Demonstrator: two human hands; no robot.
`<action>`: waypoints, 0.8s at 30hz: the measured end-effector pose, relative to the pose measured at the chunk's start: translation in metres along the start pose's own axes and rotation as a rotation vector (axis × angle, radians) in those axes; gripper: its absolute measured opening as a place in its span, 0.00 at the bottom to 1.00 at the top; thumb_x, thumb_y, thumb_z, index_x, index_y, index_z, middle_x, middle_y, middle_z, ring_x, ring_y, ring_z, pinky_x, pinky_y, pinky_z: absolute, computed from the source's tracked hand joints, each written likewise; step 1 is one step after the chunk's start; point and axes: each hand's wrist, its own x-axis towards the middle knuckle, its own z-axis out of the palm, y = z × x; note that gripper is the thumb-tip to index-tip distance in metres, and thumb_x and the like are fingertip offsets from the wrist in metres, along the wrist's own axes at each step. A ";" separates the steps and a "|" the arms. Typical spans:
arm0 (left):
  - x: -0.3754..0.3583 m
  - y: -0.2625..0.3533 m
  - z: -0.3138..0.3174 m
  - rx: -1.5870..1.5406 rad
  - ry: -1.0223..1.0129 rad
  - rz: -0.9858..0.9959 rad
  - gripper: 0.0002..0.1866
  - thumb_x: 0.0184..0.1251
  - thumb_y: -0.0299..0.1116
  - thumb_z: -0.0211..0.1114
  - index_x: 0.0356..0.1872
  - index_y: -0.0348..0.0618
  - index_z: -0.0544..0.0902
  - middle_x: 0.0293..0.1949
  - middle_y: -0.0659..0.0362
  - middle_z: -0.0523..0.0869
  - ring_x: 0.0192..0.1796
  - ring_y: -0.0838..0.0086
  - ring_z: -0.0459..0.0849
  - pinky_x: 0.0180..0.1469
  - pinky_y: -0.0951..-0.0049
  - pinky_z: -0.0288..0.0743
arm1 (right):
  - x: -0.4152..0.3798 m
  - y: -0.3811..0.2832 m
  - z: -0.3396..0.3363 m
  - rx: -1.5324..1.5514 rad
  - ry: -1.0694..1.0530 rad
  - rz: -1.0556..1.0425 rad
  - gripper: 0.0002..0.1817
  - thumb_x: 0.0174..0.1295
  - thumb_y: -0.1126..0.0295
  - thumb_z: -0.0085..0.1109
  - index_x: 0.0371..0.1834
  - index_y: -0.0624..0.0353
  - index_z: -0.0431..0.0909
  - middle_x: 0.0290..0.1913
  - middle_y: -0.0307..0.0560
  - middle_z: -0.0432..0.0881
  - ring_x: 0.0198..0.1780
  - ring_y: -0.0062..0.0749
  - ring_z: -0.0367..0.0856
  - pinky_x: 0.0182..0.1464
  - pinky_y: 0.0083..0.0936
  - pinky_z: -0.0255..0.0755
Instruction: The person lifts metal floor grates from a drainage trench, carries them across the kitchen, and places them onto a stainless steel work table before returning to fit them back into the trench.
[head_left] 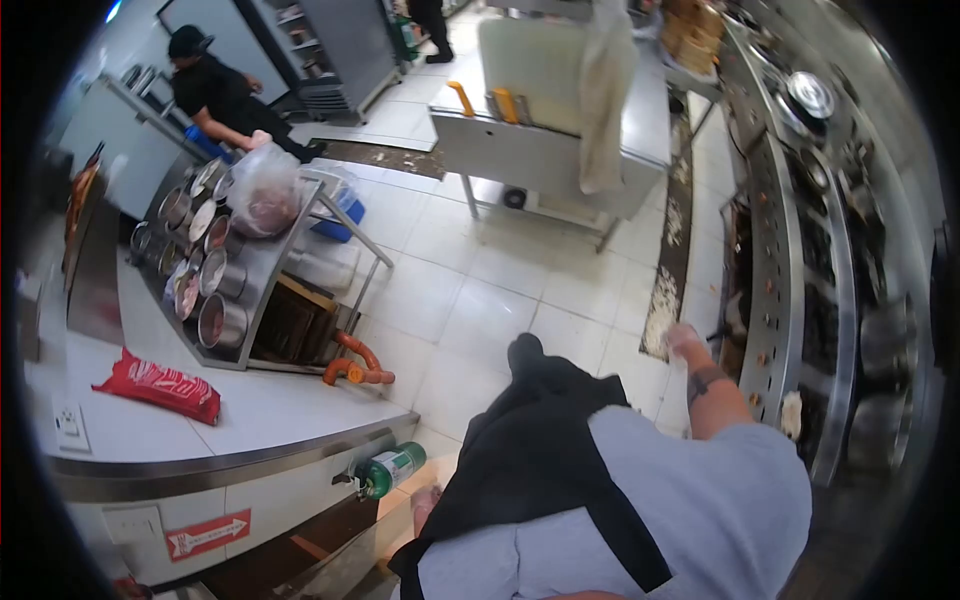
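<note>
My right hand (685,342) hangs beside the stove line at the right, over the floor near a dark strip. No object shows in it, and its fingers are too small and blurred to read. My left hand (425,506) shows only partly at the edge of my black apron (530,440). Its fingers are mostly hidden, so its grip cannot be made out. Closest to it is a green cylinder (393,470) by the side of the white counter (130,425). On that counter lies a red printed bag (160,386).
A steel table (262,310) at left carries several metal pots (222,322) and a filled plastic bag (268,195). A person in black (225,95) stands behind it. Orange pipes (358,365) jut out below. Ahead stands a steel worktable (540,145); a stove (780,250) runs along the right.
</note>
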 end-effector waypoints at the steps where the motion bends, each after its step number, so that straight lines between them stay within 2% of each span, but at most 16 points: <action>1: 0.011 0.010 0.010 -0.376 -0.025 -0.125 0.09 0.69 0.31 0.68 0.31 0.37 0.82 0.31 0.51 0.85 0.32 0.65 0.86 0.33 0.62 0.81 | 0.003 -0.007 -0.019 -0.077 -0.157 0.054 0.10 0.43 0.72 0.70 0.31 0.50 0.90 0.39 0.49 0.90 0.46 0.45 0.90 0.47 0.38 0.84; 2: 0.015 0.016 0.006 0.050 0.034 0.028 0.09 0.69 0.32 0.68 0.31 0.38 0.83 0.31 0.51 0.85 0.32 0.65 0.86 0.33 0.62 0.81 | 0.012 0.011 0.012 -0.023 -0.298 0.206 0.11 0.44 0.72 0.70 0.33 0.51 0.90 0.42 0.51 0.91 0.47 0.44 0.90 0.47 0.37 0.84; 3: 0.008 0.040 0.012 0.275 0.075 0.076 0.08 0.69 0.32 0.68 0.32 0.38 0.83 0.31 0.51 0.86 0.33 0.64 0.86 0.34 0.62 0.81 | 0.013 0.016 0.014 -0.016 -0.255 0.208 0.11 0.46 0.72 0.68 0.35 0.51 0.91 0.43 0.51 0.91 0.48 0.44 0.91 0.47 0.38 0.84; 5: 0.007 0.078 0.022 0.377 0.081 0.122 0.08 0.68 0.33 0.68 0.33 0.39 0.84 0.32 0.51 0.86 0.34 0.64 0.87 0.35 0.61 0.82 | 0.017 0.023 0.011 -0.120 -0.255 0.122 0.10 0.48 0.70 0.68 0.35 0.50 0.91 0.42 0.49 0.91 0.48 0.44 0.90 0.47 0.38 0.84; 10: 0.022 0.135 0.022 0.643 0.060 0.201 0.08 0.67 0.35 0.68 0.36 0.41 0.86 0.34 0.52 0.88 0.36 0.63 0.88 0.37 0.61 0.83 | 0.041 0.051 0.007 -0.168 -0.340 0.170 0.09 0.51 0.67 0.67 0.37 0.48 0.91 0.45 0.46 0.91 0.49 0.43 0.90 0.49 0.37 0.84; 13: 0.035 0.170 0.018 0.895 0.025 0.258 0.08 0.67 0.37 0.68 0.38 0.43 0.87 0.35 0.52 0.89 0.37 0.62 0.89 0.39 0.60 0.83 | 0.054 0.045 -0.065 -0.166 -0.369 0.175 0.09 0.54 0.64 0.66 0.37 0.46 0.91 0.44 0.44 0.92 0.50 0.40 0.90 0.48 0.36 0.84; 15: 0.040 0.192 0.015 1.054 -0.001 0.314 0.09 0.67 0.37 0.68 0.39 0.44 0.88 0.36 0.52 0.90 0.38 0.62 0.90 0.40 0.60 0.84 | 0.073 0.059 -0.067 -0.202 -0.325 0.137 0.09 0.53 0.64 0.65 0.37 0.46 0.91 0.44 0.43 0.92 0.50 0.40 0.90 0.48 0.35 0.84; 18: 0.044 0.230 0.014 1.324 0.012 0.535 0.10 0.66 0.39 0.68 0.41 0.45 0.89 0.37 0.52 0.91 0.39 0.61 0.91 0.42 0.59 0.84 | 0.117 0.073 -0.066 -0.188 -0.258 0.124 0.10 0.53 0.64 0.65 0.37 0.46 0.91 0.44 0.44 0.92 0.50 0.40 0.90 0.49 0.36 0.84; 19: 0.050 0.236 0.009 1.437 0.068 0.736 0.10 0.64 0.40 0.69 0.40 0.48 0.90 0.39 0.51 0.92 0.43 0.57 0.91 0.44 0.58 0.84 | 0.130 0.075 -0.068 -0.155 -0.228 0.154 0.10 0.52 0.64 0.65 0.37 0.45 0.91 0.45 0.45 0.92 0.50 0.40 0.90 0.49 0.36 0.84; 20: 0.066 0.238 0.005 1.429 0.064 0.725 0.10 0.64 0.40 0.69 0.40 0.48 0.90 0.39 0.51 0.92 0.43 0.57 0.91 0.44 0.58 0.84 | 0.145 0.079 -0.074 -0.162 -0.236 0.146 0.10 0.52 0.64 0.65 0.37 0.45 0.91 0.45 0.45 0.92 0.50 0.40 0.90 0.49 0.36 0.84; 21: 0.087 0.240 0.005 1.102 0.111 0.597 0.11 0.62 0.41 0.69 0.40 0.49 0.90 0.40 0.50 0.91 0.44 0.55 0.90 0.46 0.57 0.84 | 0.161 0.083 -0.085 -0.139 -0.191 0.148 0.10 0.52 0.64 0.65 0.36 0.45 0.91 0.45 0.46 0.92 0.50 0.41 0.90 0.49 0.37 0.84; 23: 0.105 0.245 0.008 0.767 0.150 0.445 0.11 0.60 0.42 0.69 0.39 0.51 0.90 0.41 0.50 0.91 0.45 0.53 0.90 0.48 0.57 0.83 | 0.191 0.089 -0.106 -0.121 -0.078 0.156 0.10 0.51 0.64 0.65 0.36 0.46 0.91 0.45 0.48 0.91 0.50 0.41 0.90 0.50 0.38 0.84; 24: 0.109 0.248 0.008 0.749 0.138 0.443 0.12 0.59 0.43 0.70 0.39 0.50 0.89 0.40 0.51 0.91 0.45 0.53 0.90 0.48 0.56 0.83 | 0.205 0.089 -0.115 -0.123 -0.012 0.159 0.10 0.51 0.65 0.65 0.35 0.46 0.91 0.44 0.49 0.91 0.49 0.42 0.90 0.49 0.38 0.84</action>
